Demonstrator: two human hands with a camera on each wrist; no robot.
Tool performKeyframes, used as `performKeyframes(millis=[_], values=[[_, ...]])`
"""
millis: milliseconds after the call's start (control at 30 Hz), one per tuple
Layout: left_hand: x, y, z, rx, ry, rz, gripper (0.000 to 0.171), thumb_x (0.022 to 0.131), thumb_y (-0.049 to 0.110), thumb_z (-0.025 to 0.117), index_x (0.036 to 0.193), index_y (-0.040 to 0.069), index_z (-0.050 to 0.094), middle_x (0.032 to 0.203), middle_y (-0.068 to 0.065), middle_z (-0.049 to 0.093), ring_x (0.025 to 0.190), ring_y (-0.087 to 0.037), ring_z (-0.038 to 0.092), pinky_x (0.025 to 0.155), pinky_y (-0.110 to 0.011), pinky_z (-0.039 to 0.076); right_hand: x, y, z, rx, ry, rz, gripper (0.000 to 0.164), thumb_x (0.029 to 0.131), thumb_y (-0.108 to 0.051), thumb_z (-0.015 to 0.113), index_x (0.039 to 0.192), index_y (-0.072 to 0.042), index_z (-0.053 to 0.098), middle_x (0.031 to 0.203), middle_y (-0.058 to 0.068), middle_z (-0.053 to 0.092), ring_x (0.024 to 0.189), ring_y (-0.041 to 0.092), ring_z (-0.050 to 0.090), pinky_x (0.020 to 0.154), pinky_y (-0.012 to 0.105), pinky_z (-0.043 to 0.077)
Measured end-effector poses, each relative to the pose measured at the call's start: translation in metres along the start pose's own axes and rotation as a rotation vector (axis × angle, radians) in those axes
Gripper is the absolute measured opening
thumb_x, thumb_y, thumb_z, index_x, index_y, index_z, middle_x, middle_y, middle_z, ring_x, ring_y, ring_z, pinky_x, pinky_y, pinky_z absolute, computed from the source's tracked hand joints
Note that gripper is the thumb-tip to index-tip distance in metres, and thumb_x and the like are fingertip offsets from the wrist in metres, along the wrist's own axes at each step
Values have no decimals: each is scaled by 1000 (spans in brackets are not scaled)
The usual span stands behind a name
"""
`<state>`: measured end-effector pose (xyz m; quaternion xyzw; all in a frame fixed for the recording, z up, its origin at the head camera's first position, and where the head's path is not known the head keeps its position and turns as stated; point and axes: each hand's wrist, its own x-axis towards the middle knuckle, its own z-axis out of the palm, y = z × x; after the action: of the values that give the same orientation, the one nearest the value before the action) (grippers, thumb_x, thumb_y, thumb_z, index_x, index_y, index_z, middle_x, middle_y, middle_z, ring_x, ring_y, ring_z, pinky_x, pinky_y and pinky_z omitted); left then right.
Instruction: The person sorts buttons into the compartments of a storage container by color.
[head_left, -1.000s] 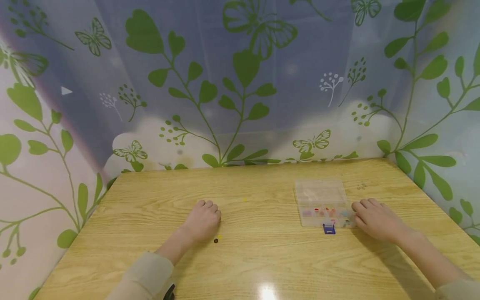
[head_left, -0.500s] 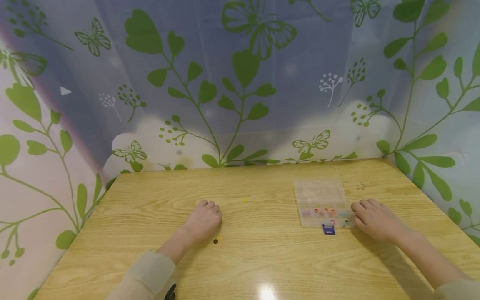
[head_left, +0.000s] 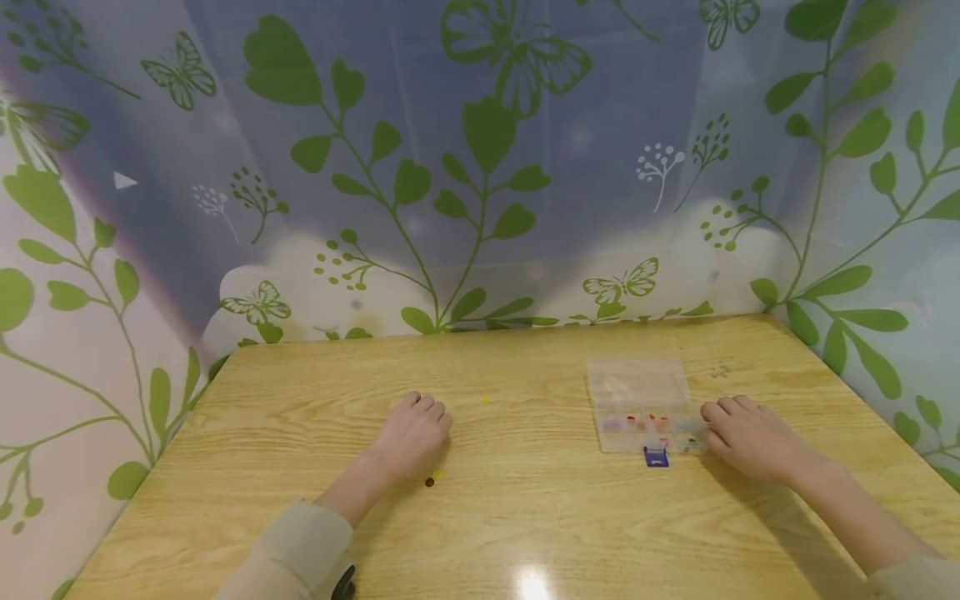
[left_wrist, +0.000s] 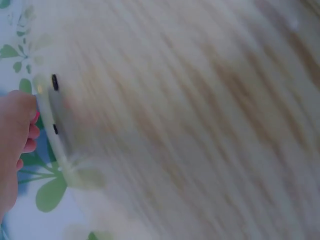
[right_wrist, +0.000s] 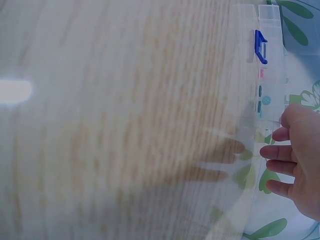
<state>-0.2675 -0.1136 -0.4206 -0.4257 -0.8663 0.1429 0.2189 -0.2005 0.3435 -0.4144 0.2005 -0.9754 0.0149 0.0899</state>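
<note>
My left hand [head_left: 412, 433] is just above the wooden table, left of centre, its fingers curled. In the left wrist view a small pink piece [left_wrist: 36, 117] shows at its thumb and fingertips, mostly hidden. Beside its wrist lie a small dark disc [head_left: 430, 482] and a yellow piece [head_left: 438, 474]. My right hand [head_left: 752, 433] rests at the right end of a clear compartment box [head_left: 604, 442], thumb close to its wall. The fingers of that hand are loosely bent and hold nothing. The box's lid [head_left: 637, 379] lies folded back, and its blue latch [head_left: 656, 457] hangs at the front.
Colourful small pieces, among them a round teal button [right_wrist: 266, 100], sit in the box's compartments. A yellow piece [head_left: 486, 398] lies on the table [head_left: 525, 508] right of the left hand. Several pale pieces [head_left: 720, 368] lie behind the right hand. A patterned curtain [head_left: 420, 275] closes off the back and sides.
My left hand has shifted slightly to the right and away from me, turning a little. The right hand stays beside the box.
</note>
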Motion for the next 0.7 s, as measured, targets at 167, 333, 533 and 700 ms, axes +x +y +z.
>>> performKeyframes(millis=[167,333,533,700], values=[[9,2,-7,-37,67,-12,9,80,18,63,79,11,60,78,-2,57,76,-20,52,78,-36,41,0,1,0,-5,8,-4,17,90,-13,53,77,-15,42,73,-4,38,74,22,46,57,32,30],[19,7,-14,-35,89,-15,4,77,15,61,76,12,58,76,-1,55,77,-19,53,78,-34,41,0,1,0,-7,11,-7,17,90,-13,53,77,-15,42,73,-4,38,74,23,46,57,33,31],[35,15,-19,-55,120,-13,5,78,9,55,75,12,57,76,0,55,76,-18,53,76,-33,42,0,0,-2,-7,8,-4,17,90,-13,52,77,-15,41,73,-3,38,73,23,46,57,33,31],[49,24,-23,-29,210,22,7,77,7,55,73,13,59,74,1,56,75,-17,55,75,-31,43,-1,-2,-2,-7,3,0,17,90,-14,53,77,-15,41,73,-4,37,74,23,46,57,32,31]])
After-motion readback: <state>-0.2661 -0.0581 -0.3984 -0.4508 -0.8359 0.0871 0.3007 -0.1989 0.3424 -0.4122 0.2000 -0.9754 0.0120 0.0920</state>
